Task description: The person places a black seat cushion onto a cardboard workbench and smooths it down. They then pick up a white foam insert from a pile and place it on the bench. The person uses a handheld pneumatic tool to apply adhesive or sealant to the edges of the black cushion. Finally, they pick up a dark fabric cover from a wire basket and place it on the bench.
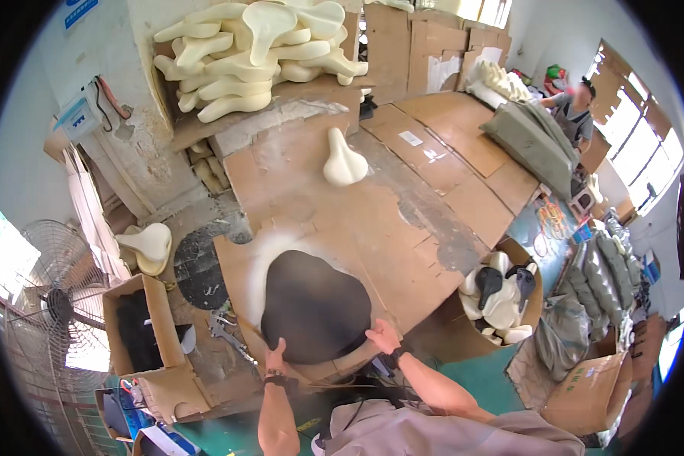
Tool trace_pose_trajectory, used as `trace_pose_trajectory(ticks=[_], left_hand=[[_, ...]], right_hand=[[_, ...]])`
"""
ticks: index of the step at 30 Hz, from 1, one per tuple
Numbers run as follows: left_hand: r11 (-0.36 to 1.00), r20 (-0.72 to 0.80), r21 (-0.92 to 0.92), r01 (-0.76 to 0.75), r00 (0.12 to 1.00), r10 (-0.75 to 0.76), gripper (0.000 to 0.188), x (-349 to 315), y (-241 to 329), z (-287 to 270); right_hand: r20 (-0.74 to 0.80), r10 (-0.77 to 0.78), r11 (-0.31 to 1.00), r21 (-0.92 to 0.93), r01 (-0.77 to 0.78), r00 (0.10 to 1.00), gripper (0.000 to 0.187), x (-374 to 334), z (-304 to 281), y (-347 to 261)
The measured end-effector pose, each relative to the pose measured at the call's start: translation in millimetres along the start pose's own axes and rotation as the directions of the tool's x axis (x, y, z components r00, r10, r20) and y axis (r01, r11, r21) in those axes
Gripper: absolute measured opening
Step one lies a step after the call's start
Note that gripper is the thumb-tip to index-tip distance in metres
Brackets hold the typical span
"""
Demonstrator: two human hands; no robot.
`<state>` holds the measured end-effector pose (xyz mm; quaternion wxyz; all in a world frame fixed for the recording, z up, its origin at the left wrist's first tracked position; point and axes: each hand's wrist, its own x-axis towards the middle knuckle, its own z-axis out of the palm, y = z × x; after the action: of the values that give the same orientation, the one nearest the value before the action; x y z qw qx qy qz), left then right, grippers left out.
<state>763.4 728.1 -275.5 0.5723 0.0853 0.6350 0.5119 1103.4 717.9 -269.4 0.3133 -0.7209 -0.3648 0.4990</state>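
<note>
A broad, rounded black saddle cover [315, 311] is spread out in front of me over the cardboard-topped table. My left hand [275, 359] grips its near left edge, thumb pointing up. At its near right edge, my right hand [384, 337] pinches the rim between thumb and fingers. A pale whitish band shows along the cover's far left side; whether it is foam or a mark on the cardboard I cannot tell. Farther off on the table lies one cream foam bicycle saddle [344, 158], apart from both hands.
Cream saddle foams [270, 53] are heaped on a shelf at the back. To the left stand a wire fan [57, 304], a cardboard box [167, 319] with dark pieces and a metal tool [228, 334]. A box of saddles [501, 300] is at right; a person [574, 114] works beyond.
</note>
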Motion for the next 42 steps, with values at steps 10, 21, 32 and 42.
trace_pose_trajectory(ticks=[10,21,32,42], left_hand=[[0.970,0.225,-0.106,-0.221,0.944,0.240,0.066,13,-20,-9],[0.483,0.308,0.809,-0.335,0.941,0.139,0.076,-5,-11,-74],[0.416,0.261,0.657,-0.628,0.708,0.656,0.023,-66,10,34],[-0.086,0.474,0.727,-0.681,0.408,0.780,0.055,21,45,240]], right_hand=[[-0.109,0.336,0.795,-0.500,-0.344,0.936,0.047,-108,-115,191],[-0.077,0.243,0.918,-0.302,-0.255,0.967,0.035,-112,-94,75],[0.053,0.097,0.857,-0.513,-0.056,0.994,0.041,-102,-128,45],[0.373,-0.250,0.779,-0.471,0.414,0.894,0.036,50,-174,-96]])
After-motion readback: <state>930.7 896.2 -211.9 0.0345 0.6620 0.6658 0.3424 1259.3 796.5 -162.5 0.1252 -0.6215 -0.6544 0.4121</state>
